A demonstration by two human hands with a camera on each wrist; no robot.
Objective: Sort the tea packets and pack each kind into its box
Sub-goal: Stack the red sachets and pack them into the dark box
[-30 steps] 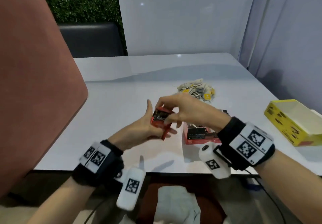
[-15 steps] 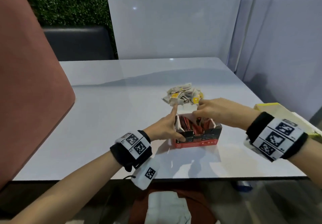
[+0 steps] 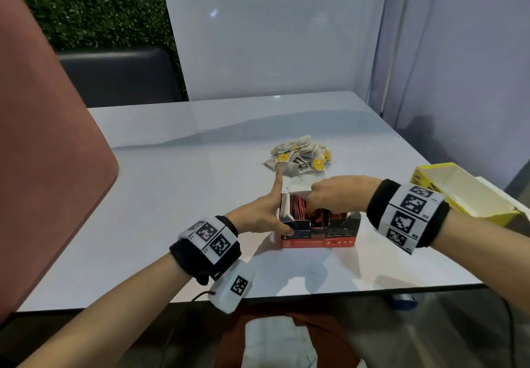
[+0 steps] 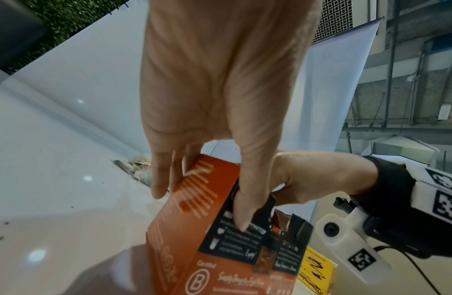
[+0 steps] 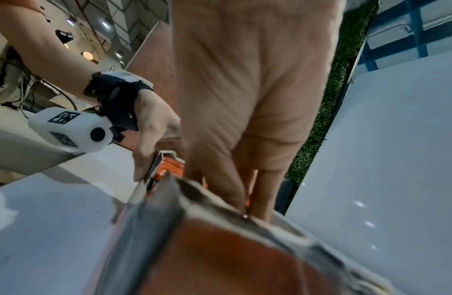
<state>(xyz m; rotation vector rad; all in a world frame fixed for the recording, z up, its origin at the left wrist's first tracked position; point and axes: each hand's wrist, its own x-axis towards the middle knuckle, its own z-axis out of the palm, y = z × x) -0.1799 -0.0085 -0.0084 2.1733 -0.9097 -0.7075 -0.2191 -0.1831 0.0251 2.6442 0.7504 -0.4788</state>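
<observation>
A red tea box [image 3: 319, 234] stands open near the table's front edge, with red packets [image 3: 297, 210] upright inside. My left hand [image 3: 275, 210] holds the box's left end, thumb on the front face and forefinger pointing up; in the left wrist view the left hand [image 4: 199, 205] grips the red box [image 4: 194, 239] across its corner. My right hand [image 3: 311, 204] reaches down into the box, and in the right wrist view the right hand [image 5: 247, 203] pinches red packets [image 5: 169, 167] inside. A pile of white-and-yellow packets [image 3: 299, 157] lies behind the box.
An open yellow box [image 3: 459, 192] sits at the table's right edge. A pink chair back [image 3: 43, 167] rises on the left. White panels [image 3: 272, 38] stand behind the table [image 3: 172, 181].
Both hands held a stack of red packets above the table; the right hand has since lowered them into the red box and the left hand has moved to the box's left end.
</observation>
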